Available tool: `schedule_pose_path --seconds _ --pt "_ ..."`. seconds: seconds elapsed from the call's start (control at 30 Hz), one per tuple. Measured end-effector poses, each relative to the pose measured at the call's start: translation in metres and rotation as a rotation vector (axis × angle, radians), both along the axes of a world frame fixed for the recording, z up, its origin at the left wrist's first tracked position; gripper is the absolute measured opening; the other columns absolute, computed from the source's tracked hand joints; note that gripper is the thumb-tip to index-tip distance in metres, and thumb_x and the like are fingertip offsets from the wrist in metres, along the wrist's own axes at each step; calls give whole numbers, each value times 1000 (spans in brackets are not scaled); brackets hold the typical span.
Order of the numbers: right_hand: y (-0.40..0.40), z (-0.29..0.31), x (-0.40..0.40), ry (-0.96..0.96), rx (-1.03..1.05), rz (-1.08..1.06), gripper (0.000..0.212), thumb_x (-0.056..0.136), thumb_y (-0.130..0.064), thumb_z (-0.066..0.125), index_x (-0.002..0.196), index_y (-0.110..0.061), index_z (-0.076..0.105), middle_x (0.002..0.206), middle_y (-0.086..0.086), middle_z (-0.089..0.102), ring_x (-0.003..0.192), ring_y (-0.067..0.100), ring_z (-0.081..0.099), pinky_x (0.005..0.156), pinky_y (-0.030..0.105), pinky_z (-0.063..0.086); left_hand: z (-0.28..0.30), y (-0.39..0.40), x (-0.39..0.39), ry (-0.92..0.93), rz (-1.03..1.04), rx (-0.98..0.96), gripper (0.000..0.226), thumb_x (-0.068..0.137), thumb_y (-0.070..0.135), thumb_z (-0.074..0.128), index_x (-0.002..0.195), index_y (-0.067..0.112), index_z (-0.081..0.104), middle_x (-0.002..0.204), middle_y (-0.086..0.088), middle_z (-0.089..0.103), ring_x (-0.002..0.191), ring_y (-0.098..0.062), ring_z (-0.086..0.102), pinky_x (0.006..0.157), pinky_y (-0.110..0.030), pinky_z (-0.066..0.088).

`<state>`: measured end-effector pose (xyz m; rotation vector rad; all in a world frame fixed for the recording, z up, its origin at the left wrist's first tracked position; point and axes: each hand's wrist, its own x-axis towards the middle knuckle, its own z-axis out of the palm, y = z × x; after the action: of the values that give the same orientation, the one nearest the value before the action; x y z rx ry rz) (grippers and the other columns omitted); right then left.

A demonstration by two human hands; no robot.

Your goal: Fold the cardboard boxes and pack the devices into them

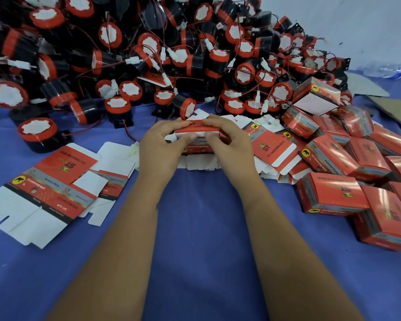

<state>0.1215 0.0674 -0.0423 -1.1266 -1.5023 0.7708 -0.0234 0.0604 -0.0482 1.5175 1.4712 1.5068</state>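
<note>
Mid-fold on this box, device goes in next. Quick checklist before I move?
1. Both hands on the box: ok, left hand and right hand pinch it.
2. Box fully squared: not ok, it looks partly flat.
3. Bottom flaps locked: cannot tell, hidden by fingers.
4. Device within reach: ok, the device pile lies just behind the box.
5. More flat blanks ready: ok, at left.
6. Room for finished boxes: ok, stacked at right, cloth bare in front.
</note>
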Motion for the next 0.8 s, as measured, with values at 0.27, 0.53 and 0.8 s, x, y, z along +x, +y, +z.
schedule_pose_path --seconds 0.27,0.53,0.8 --pt "0 -2 0 -7 21 -9 23 95 -5 57 113 -19 64 112 -7 65 106 11 61 90 31 54 1 0 0 -221 -47 2 21 85 14 78 97 31 72 108 21 66 99 13 62 81 -13 53" --pt "1 1 0 170 -76 22 32 88 4 62 87 -27 68 130 3 61 120 18 58 101 42 50 -1 -1 1 -50 -30 14 18 87 12 75 100 23 69 122 11 62 112 2 55 90 -12 48" --pt "3 -3 -2 119 -23 -1 37 87 6 60 81 -30 65 132 5 60 125 21 55 104 49 45 0 -6 7 455 70 198 31 78 19 81 108 13 74 121 -1 61 116 -19 45 91 2 22"
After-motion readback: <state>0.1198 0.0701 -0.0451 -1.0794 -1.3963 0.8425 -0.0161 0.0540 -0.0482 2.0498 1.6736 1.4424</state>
